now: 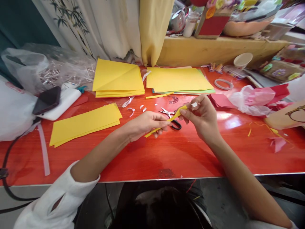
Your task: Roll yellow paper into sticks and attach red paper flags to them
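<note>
Between both hands stretches a narrow yellow paper strip (175,117), folded or twisted and slanting up to the right. My left hand (152,124) pinches its lower part, and the tail sticks out below the fingers. At the upper end my right hand (202,113) grips the strip with thumb and fingers. A small white piece (194,104) sits on a finger of that hand; it looks like tape. Scissors (176,124) with dark handles lie on the red table (143,162) beneath the strip, partly hidden by the left fingers.
Yellow sheets stand in a left stack (119,78) and a right stack (176,79). Cut yellow strips (85,124) lie at left, near a phone (47,100). A tape roll (223,84), a paper cup (243,60) and pink tissue (247,100) are at right. White scraps (144,109) lie mid-table.
</note>
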The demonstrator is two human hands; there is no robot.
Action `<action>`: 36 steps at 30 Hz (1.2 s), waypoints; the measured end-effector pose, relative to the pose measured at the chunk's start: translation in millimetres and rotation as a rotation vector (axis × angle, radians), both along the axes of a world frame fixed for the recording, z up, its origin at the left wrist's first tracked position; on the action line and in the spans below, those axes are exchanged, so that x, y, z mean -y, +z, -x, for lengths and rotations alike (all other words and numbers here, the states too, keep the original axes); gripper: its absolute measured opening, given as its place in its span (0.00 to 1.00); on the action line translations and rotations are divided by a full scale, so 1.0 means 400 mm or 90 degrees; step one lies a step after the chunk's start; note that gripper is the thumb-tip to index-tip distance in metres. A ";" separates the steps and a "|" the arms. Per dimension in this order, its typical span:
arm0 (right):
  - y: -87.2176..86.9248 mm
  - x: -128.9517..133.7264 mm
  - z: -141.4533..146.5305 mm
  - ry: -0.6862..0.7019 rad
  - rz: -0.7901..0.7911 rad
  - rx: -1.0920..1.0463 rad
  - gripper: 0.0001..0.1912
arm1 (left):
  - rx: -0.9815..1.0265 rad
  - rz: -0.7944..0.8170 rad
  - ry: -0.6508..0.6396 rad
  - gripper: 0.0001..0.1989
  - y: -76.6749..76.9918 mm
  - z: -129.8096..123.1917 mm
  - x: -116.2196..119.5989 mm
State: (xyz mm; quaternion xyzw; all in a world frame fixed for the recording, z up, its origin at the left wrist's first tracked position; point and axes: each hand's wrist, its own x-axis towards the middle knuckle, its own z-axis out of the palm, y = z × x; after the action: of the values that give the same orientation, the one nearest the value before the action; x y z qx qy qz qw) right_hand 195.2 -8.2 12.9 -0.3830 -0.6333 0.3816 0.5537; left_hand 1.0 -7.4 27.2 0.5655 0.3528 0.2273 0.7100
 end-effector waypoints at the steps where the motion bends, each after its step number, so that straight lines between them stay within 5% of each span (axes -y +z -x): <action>1: 0.002 0.000 -0.001 0.000 -0.002 0.004 0.17 | 0.012 0.017 -0.009 0.10 0.001 0.001 0.001; 7: 0.007 0.001 -0.009 -0.006 -0.021 0.013 0.18 | 0.082 0.078 -0.066 0.11 -0.008 0.002 0.000; 26: 0.006 0.001 -0.003 0.052 -0.009 -0.009 0.17 | 0.107 0.104 -0.050 0.03 -0.012 -0.008 0.003; 36: -0.007 0.008 0.006 0.028 -0.041 0.007 0.18 | 0.119 0.113 -0.007 0.08 -0.005 -0.017 0.010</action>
State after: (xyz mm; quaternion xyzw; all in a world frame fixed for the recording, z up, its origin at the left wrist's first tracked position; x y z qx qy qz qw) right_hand 192.8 -11.5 10.2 -0.3533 -0.6565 0.3712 0.5536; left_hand 7.9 -11.4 25.0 0.4789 0.3003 0.2431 0.7883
